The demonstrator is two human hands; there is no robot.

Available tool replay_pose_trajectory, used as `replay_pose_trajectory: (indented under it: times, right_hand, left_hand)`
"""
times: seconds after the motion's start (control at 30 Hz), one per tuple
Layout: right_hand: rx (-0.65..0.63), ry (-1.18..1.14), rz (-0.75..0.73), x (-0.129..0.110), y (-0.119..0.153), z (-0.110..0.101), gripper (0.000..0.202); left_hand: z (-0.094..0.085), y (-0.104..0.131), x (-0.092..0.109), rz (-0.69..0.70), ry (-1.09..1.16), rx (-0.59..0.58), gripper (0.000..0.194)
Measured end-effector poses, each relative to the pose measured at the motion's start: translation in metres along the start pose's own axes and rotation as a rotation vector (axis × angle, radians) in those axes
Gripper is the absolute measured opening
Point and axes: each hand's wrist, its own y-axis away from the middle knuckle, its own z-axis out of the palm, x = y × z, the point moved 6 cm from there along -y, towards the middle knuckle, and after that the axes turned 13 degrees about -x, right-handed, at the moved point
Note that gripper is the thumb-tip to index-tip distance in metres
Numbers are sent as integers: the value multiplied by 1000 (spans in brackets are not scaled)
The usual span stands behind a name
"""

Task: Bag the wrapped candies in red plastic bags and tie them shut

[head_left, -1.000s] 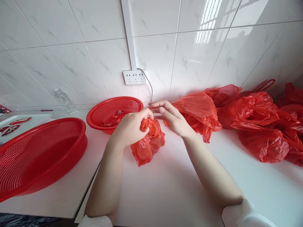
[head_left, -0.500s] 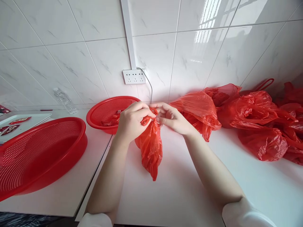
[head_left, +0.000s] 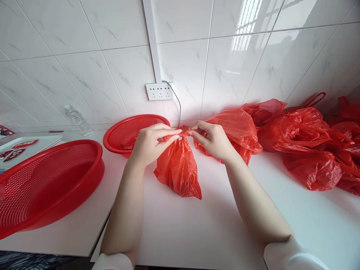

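Note:
A red plastic bag [head_left: 180,170] hangs between my hands over the white table, its neck gathered into a twist or knot at the top. My left hand [head_left: 152,144] pinches one side of the bag's top between thumb and fingers. On the other side, my right hand [head_left: 210,138] pinches a stretched strand of the same bag. What the bag holds is hidden by the plastic. Just behind my left hand stands a small red basket [head_left: 116,132] with a few red packets [head_left: 128,144] in it.
A large red perforated basket [head_left: 92,174] stands at the left, beside a white tray [head_left: 46,144] with packets. A clear plastic bottle [head_left: 77,120] lies near the wall. Several filled red bags [head_left: 312,168] crowd the right side. A power socket [head_left: 159,92] is on the tiled wall.
My hands have moved a little apart, drawing the bag's top out sideways. The bag's body has swung and spread wider, its lower tip now further right and higher.

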Motion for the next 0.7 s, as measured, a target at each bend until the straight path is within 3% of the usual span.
replay_pose_trajectory:
  times: [0.13,0.27,0.33,0.4,0.6,0.7]
  right_hand:
    - [59,74,50,2,3,-8,20]
    - [198,130,141,8,6,-20,10]
    - [257,127,185,14,8,-27,6]
    - [282,110,223,25,10,-36,13]
    - [331,131,396,72,23,-68,12]
    - [311,166,494,88,28,-74,9]
  left_hand:
    - [-9,1,-6,-80,-49,165,13]
    - [-11,1,-14,-225,-23,218,20]
    - [-12,3,-20,-306,-6,201,21]
    - [-14,6,-31,-383,2,168,22]
    - [-26,20,-78,-555,-35,124,26]
    - [-21,22,-92,-646,-109,-61,27]
